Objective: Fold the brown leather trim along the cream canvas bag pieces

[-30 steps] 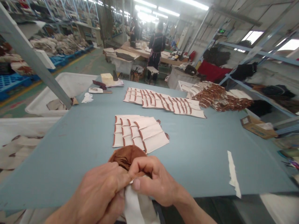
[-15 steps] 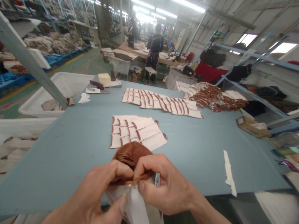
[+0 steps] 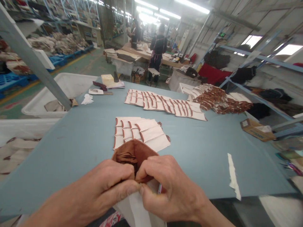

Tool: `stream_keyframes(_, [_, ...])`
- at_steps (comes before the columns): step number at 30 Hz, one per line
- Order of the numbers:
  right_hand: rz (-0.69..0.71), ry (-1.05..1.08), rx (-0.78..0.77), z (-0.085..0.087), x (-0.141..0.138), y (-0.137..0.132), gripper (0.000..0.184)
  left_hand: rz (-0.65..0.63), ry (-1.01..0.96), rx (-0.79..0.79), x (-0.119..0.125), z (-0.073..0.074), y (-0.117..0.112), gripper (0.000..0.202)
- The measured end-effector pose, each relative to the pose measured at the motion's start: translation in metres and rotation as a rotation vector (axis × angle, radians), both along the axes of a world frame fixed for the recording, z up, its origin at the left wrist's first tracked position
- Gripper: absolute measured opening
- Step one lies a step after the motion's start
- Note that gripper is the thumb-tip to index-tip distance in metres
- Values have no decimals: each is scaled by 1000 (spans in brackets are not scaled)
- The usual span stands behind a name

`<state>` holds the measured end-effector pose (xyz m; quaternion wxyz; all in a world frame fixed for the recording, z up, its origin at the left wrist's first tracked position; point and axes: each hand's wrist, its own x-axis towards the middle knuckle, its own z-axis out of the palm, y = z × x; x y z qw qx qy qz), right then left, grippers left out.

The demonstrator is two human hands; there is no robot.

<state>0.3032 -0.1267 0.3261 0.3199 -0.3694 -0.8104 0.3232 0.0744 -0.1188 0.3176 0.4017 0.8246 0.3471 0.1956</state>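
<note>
The left hand (image 3: 111, 181) has brought its thumb, lowered away from the forefinger half a second ago, up against it; the right hand (image 3: 169, 189) also pinches the near rim of the brown-lined cream fabric pouch (image 3: 148, 151). At the near edge of the tabletop (image 3: 78, 154), the pouch's mouth faces up, its visible length running back toward the wearer.

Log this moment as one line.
left hand: pinches brown-and-white fabric piece | right hand: pinches same piece | ahead: overlapping brown-edged panels on blue table
</note>
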Motion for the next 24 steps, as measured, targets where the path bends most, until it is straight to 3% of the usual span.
stream_keyframes(3, [34, 4, -78, -4, 0, 1, 13, -18, -7, 145, -1, -6, 1, 35])
stream_keyframes(6, [89, 16, -134, -5, 0, 2, 12, -45, -6, 151, -5, -10, 0, 34])
stream_keyframes(10, [135, 53, -203, 1, 2, 4, 10, -48, -3, 66, -9, -8, -3, 35])
stream_keyframes(13, [238, 197, -449, 0, 0, 8, 6, -39, -96, -86, -11, -5, -6, 42])
stream_keyframes(16, [351, 415, -705, -12, -9, 10, 24, -25, -253, -299, -10, -6, -11, 58])
stream_keyframes(18, [356, 507, -778, -20, -16, 8, 31, 21, -320, -370, -9, -12, -16, 68])
stream_keyframes(21, [280, 506, -699, -25, -22, 3, 20, 128, -383, -445, -7, -25, -21, 74])
stream_keyframes(24, [151, 380, -419, -20, -20, 0, 10, 159, -459, -519, -4, -36, -20, 73])
